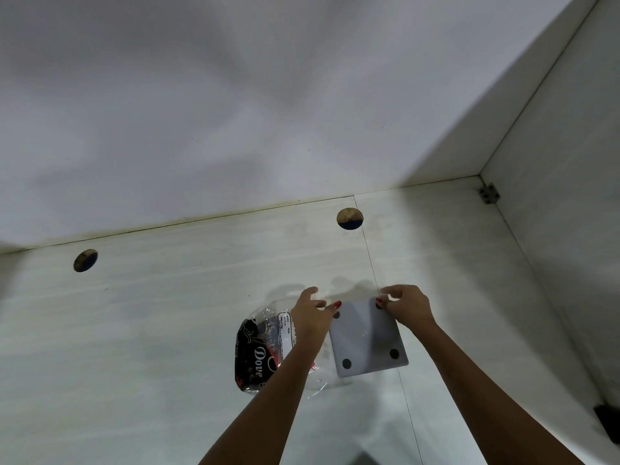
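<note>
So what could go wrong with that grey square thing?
The right hand pinches the grey square only at one far corner, and the left hand just touches the other, so it might slip and bang the desk. The left arm hangs over the Dove packet and could squash it.

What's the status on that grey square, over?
Right hand pinches far corner of grey square. Left hand open, thumb at other corner. Dove packet beside, under left arm.
</note>
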The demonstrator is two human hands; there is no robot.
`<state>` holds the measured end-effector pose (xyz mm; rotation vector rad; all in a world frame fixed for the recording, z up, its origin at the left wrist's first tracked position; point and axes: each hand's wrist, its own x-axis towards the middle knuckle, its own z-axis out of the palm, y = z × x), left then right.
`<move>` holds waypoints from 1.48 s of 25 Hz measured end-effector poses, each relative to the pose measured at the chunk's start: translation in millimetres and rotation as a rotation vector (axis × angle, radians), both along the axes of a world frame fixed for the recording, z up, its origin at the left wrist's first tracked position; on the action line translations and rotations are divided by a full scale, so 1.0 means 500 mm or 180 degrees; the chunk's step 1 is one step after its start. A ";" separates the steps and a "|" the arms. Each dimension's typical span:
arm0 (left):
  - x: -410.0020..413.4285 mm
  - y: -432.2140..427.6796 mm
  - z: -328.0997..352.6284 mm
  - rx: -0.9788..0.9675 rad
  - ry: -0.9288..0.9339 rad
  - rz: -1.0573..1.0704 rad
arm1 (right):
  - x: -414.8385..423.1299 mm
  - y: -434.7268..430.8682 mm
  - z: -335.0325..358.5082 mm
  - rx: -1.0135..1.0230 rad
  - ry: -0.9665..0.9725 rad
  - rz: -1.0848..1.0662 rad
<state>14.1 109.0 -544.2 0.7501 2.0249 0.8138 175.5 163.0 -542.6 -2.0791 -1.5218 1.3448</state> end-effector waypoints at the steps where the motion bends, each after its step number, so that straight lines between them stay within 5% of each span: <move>1: -0.003 0.005 -0.002 -0.0192 -0.0075 -0.0019 | -0.001 0.000 -0.003 -0.0199 0.0072 -0.0046; 10: -0.011 0.010 -0.049 -0.0153 -0.0143 -0.0039 | -0.019 -0.019 -0.017 0.0262 0.0039 -0.0381; 14: 0.011 -0.009 -0.034 -0.0628 -0.0585 0.0351 | -0.003 -0.061 -0.011 0.0109 0.0044 -0.0273; 17: 0.057 -0.027 -0.017 -0.1130 -0.1447 0.0750 | -0.010 -0.072 -0.002 -0.0327 0.0111 -0.0021; 20: 0.067 -0.011 0.038 -0.0292 -0.2641 0.1572 | -0.027 -0.050 0.057 -0.0287 0.0893 -0.0775; 25: 0.011 0.045 0.179 0.2211 -0.4238 0.1830 | -0.047 -0.004 0.231 0.1537 0.3161 -0.1149; 28: -0.010 0.065 0.224 0.2577 -0.4097 0.1283 | -0.063 0.023 0.275 0.1535 0.3245 -0.1182; 32: -0.044 0.030 0.224 0.2633 -0.3738 0.0961 | -0.068 0.006 0.264 0.0190 0.3568 -0.0863; 34: -0.074 0.008 0.213 0.2439 -0.3514 0.0806 | -0.079 -0.023 0.247 0.0296 0.3566 -0.0737; 37: -0.104 -0.011 0.199 0.1350 -0.3348 0.0960 | -0.112 -0.056 0.223 0.1245 0.3161 -0.0398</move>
